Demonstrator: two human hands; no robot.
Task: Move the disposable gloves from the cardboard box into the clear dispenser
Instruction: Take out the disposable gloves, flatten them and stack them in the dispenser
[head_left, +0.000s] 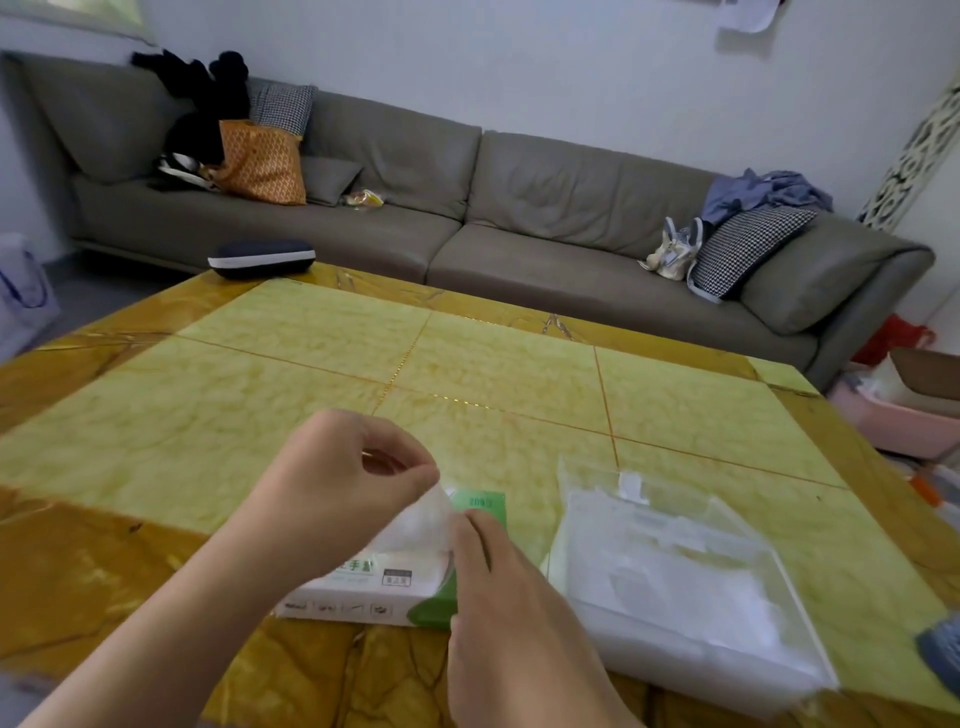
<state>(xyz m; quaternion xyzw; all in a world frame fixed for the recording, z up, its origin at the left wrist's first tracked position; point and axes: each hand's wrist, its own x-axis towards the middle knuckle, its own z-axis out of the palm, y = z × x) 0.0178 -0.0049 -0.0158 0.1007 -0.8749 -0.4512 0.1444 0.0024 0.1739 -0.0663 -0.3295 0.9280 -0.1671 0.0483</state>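
A flat white and green cardboard box (395, 592) lies on the yellow table near its front edge. A thin translucent glove (415, 525) sticks up out of the box's top. My left hand (332, 478) pinches the glove's upper edge between thumb and fingers, above the box. My right hand (498, 587) lies over the right end of the box, its fingertips touching the glove's right side. To the right stands the clear dispenser (691, 582), a shallow transparent case with white gloves inside.
The table (467, 374) has a yellow marbled top with orange borders. A dark glasses case (261, 258) sits at its far left edge. A grey sofa (467, 208) with cushions, bags and clothes runs behind. A pink tub (893, 415) stands on the floor at right.
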